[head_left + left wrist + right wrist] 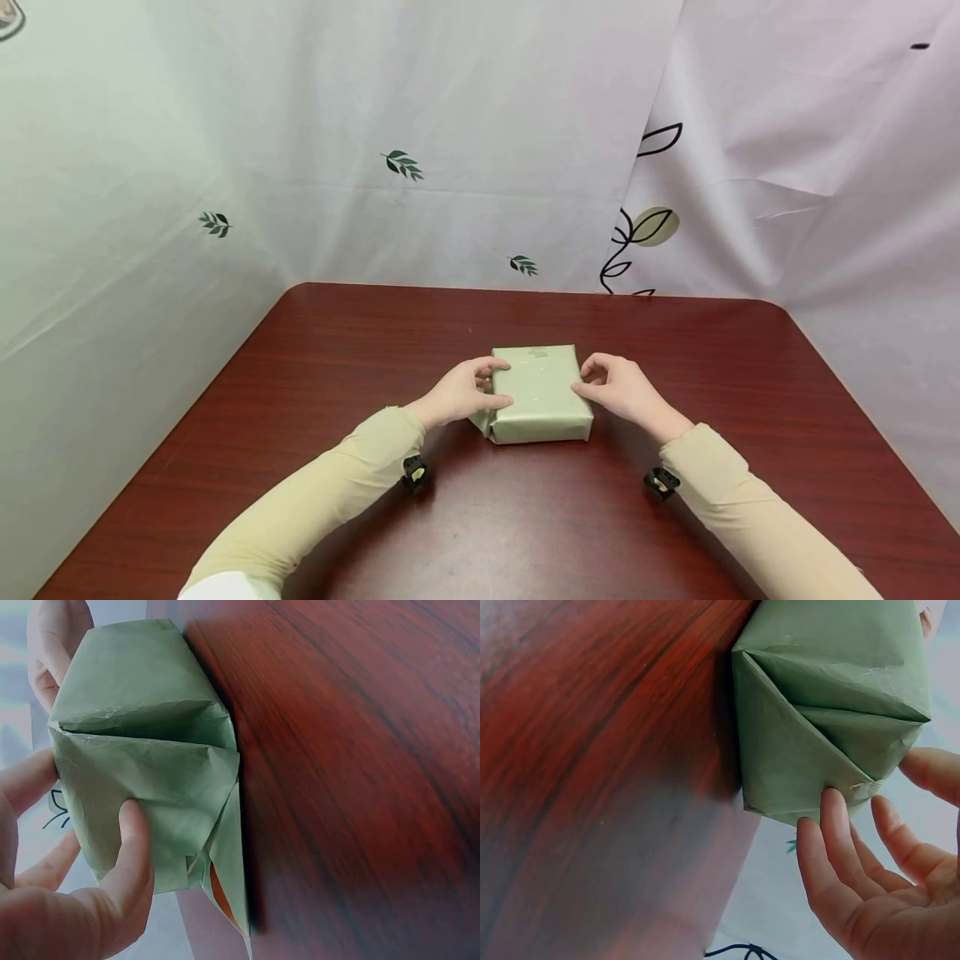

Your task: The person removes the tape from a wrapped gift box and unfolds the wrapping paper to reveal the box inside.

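Observation:
A box wrapped in pale green paper rests on the dark red table. My left hand holds its left end, thumb and one finger over the top edge. Another finger lies against the folded end paper in the left wrist view; at its lower side the paper gapes, showing orange-brown inside. My right hand holds the right end, thumb at the top edge. In the right wrist view, its fingertips touch the triangular end flap, beside a small shiny crinkled patch.
Black devices are strapped at both wrists, below the sleeves. Behind the table's far edge hangs a pale curtain with leaf prints, continuing along both sides.

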`<action>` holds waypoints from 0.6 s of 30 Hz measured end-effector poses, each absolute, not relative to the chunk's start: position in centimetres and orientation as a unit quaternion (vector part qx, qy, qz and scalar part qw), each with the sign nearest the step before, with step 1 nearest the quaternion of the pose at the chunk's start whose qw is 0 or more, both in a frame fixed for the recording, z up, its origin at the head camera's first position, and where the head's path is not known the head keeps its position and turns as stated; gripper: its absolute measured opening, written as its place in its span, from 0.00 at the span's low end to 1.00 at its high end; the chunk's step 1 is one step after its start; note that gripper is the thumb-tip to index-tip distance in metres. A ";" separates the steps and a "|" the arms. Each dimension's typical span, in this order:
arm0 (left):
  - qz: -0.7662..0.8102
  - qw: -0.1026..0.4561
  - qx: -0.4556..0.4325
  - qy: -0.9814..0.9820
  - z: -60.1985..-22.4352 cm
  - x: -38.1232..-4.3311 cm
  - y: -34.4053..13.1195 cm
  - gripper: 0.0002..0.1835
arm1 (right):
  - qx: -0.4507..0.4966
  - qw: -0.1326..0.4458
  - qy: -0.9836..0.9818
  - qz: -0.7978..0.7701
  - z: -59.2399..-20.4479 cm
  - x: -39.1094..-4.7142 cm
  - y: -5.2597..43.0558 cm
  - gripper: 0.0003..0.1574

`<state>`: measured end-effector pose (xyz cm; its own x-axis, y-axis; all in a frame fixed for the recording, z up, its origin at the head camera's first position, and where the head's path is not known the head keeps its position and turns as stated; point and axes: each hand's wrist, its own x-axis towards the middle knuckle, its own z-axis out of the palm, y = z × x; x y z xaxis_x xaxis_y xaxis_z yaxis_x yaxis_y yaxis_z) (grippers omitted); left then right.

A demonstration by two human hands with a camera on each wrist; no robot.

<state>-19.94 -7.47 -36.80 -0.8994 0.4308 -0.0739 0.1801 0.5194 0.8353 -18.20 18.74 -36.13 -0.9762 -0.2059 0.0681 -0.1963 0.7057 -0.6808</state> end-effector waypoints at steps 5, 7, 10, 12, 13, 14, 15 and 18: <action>0.463 0.138 0.172 0.858 -37.0 -19.9 -7.5 0.28 | -0.124 -0.019 0.933 -0.337 -36.1 -18.0 18.6 0.07; 0.465 0.140 0.172 0.857 -37.1 -19.8 -7.5 0.28 | -0.137 -0.037 0.939 -0.313 -36.2 -17.8 18.4 0.05; 0.468 0.140 0.171 0.856 -37.1 -19.8 -7.6 0.28 | -0.169 -0.076 0.949 -0.254 -36.3 -17.6 18.1 0.03; 0.469 0.140 0.172 0.855 -37.0 -19.7 -7.6 0.28 | -0.188 -0.106 0.953 -0.214 -36.4 -17.4 17.8 0.05; 0.471 0.139 0.172 0.854 -37.0 -19.7 -7.6 0.28 | -0.200 -0.122 0.951 -0.199 -36.4 -17.4 17.7 0.05; 0.471 0.138 0.172 0.854 -37.0 -19.7 -7.6 0.28 | -0.209 -0.136 0.950 -0.189 -36.5 -17.3 17.6 0.07; 0.472 0.137 0.172 0.854 -37.1 -19.7 -7.6 0.28 | -0.218 -0.148 0.947 -0.184 -36.5 -17.3 17.6 0.08; 0.474 0.138 0.168 0.853 -37.2 -19.6 -7.6 0.28 | -0.235 -0.159 0.940 -0.189 -36.7 -17.3 17.4 0.09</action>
<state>-19.65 -7.59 -37.16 -0.9053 0.4178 -0.0767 0.1557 0.4943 0.8552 -17.26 17.37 -36.71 -0.8386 -0.3817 0.3888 -0.5025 0.8176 -0.2812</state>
